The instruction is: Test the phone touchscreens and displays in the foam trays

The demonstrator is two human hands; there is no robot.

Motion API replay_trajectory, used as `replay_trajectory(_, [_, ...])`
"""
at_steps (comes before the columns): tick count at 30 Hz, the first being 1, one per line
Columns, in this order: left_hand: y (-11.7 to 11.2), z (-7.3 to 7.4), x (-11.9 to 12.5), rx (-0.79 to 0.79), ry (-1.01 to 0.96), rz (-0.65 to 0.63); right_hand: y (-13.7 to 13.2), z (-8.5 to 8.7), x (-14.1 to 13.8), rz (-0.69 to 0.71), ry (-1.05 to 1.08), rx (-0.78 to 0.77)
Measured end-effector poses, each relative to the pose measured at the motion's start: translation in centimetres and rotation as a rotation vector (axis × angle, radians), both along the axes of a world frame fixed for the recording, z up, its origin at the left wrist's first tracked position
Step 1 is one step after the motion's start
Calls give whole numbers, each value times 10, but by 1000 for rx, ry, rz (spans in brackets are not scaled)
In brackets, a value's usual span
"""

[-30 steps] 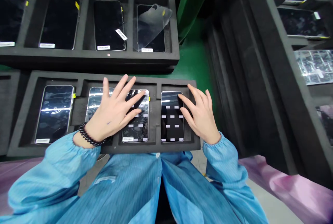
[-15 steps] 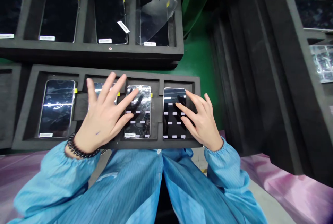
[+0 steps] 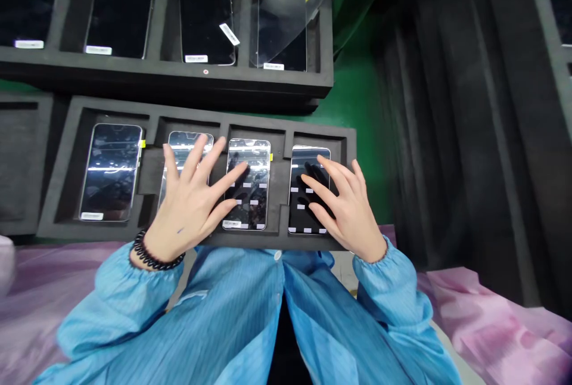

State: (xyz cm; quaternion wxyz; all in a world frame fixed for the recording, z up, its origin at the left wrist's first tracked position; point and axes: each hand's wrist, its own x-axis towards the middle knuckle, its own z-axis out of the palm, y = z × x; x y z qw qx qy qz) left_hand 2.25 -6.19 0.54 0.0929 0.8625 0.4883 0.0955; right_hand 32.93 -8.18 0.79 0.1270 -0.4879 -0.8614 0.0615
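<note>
My left hand (image 3: 187, 206) lies spread over the second phone (image 3: 185, 149), and its fingertips reach the third phone (image 3: 248, 185). My right hand (image 3: 346, 209) rests with its fingers on the right side of the fourth phone (image 3: 300, 203), hiding part of its screen. White tabs dot the third and fourth screens. A first phone (image 3: 111, 171) lies uncovered at the left. All of them sit in separate pockets of a black foam tray (image 3: 154, 170). Neither hand grips anything.
A second black foam tray (image 3: 179, 79) holds dark phones further ahead, with a transparent film (image 3: 288, 18) lying on one. Tall black foam stacks (image 3: 447, 134) stand at the right. Green floor (image 3: 357, 93) shows between them. Pink plastic sheeting (image 3: 491, 319) lies below.
The whole view has shifted, with the trays moving up and to the right in the picture. Both hands stay spread on the phones, and the left fingers have drawn slightly closer together.
</note>
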Motion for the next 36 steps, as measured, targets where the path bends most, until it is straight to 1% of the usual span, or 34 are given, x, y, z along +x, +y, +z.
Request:
replay_trajectory(4, [2,-1,10,-57,34,-48,-9,3,0,8,31,6])
replay_trajectory(6, [0,0,9,-25,12,-49,-12,2,-2,12,31,3])
replay_trajectory(10, [-14,3,-5,49,-48,-31,-16,0,-4,36,-21,-49])
replay_trajectory(12, [-23,3,-14,44,-44,-13,-18,0,-3,27,-13,-41])
replay_trajectory(14, [-30,1,-19,17,-17,1,-21,1,-1,-7,28,2])
replay_trajectory(17, [-35,-3,-21,-17,12,6,-25,1,3,-51,49,29])
replay_trajectory(21, [-33,-3,-13,18,-41,-20,-30,-1,10,-72,19,-21])
replay_trajectory(24, [-29,-4,-5,0,-36,-71,-35,-1,16,-127,52,4])
replay_trajectory(26, [-26,-4,-3,-21,-23,-76,-38,0,19,-159,57,27])
replay_trajectory(30, [-21,-5,-3,-2,-45,24,-40,-1,20,-184,14,11])
replay_trajectory(32, [-17,-5,-3,-21,-25,60,-40,-1,19,-184,2,-1])
replay_trajectory(34, [-15,-6,-2,-45,-2,74,-40,-1,19,-156,30,11])
replay_trajectory(36, [-14,-5,0,-33,-10,80,-41,-1,20,-106,62,27])
